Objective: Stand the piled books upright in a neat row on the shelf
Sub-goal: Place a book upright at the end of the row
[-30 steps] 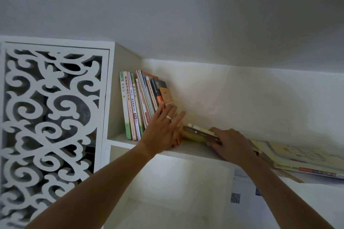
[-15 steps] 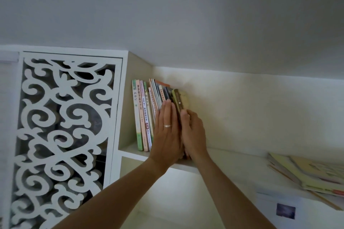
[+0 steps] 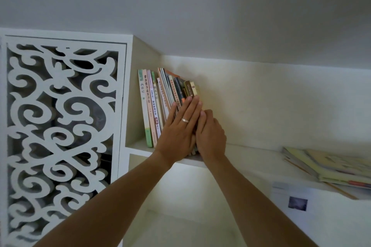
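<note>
Head view shows your left hand spread flat on the spines of the upright row of books, your right hand flat against its end book; press leftward evenly — the row leans. Fetch the pile lying flat, well apart on the shelf.

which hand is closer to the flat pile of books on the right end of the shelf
Right. The right hand presses the outer end of the upright row, on the pile's side; the left hand lies flat on the spines, farther away.
</note>
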Demonstrator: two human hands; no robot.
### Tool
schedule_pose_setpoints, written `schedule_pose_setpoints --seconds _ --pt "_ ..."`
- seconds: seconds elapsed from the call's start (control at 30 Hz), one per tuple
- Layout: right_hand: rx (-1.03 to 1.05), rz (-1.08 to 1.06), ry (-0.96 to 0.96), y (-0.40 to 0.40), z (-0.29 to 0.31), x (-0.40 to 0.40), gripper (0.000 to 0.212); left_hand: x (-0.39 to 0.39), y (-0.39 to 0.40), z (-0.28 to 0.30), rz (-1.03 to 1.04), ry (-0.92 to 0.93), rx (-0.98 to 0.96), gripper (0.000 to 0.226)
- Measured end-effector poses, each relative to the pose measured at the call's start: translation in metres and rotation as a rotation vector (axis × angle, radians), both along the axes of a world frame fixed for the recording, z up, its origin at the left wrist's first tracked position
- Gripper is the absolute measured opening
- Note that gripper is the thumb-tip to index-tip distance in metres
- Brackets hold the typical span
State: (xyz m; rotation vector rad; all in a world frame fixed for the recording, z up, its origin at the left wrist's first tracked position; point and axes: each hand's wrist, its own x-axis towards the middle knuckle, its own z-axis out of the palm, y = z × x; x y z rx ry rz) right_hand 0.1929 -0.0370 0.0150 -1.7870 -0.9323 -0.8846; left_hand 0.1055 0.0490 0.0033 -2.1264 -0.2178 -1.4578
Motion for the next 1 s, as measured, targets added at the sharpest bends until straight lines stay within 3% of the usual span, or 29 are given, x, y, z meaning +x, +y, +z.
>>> schedule_pose_setpoints --seconds 0.1,0.3,0.57,0.77,0.9,1.0 --pt "-0.029 -0.017 -0.001 0.002 0.001 -0.002 0.051 -0.001 -0.002 -0.001 0.017 -0.001 -0.007 0.063" --pt "0.033 0.160 0.102 -0.005 -0.003 -0.012 0.065 -0.003 -0.005 -0.006 0.027 0.022 -0.081 0.063" --pt "-0.002 0.173 0.210 -0.013 -0.001 -0.027 0.054 -0.008 -0.011 -0.011 -0.028 0.014 -0.101 0.061" --pt "-0.230 0.084 0.126 -0.042 -0.005 -0.024 0.062 0.001 -0.037 -0.020 -0.154 -0.123 -0.248 0.056" --pt "-0.421 0.005 0.094 -0.078 -0.001 -0.012 0.036 0.014 -0.073 -0.029 -0.188 -0.148 -0.278 0.039" --pt "-0.536 -0.127 0.042 -0.113 0.001 -0.002 0.029 0.028 -0.096 -0.030 -0.250 -0.083 -0.259 0.035"
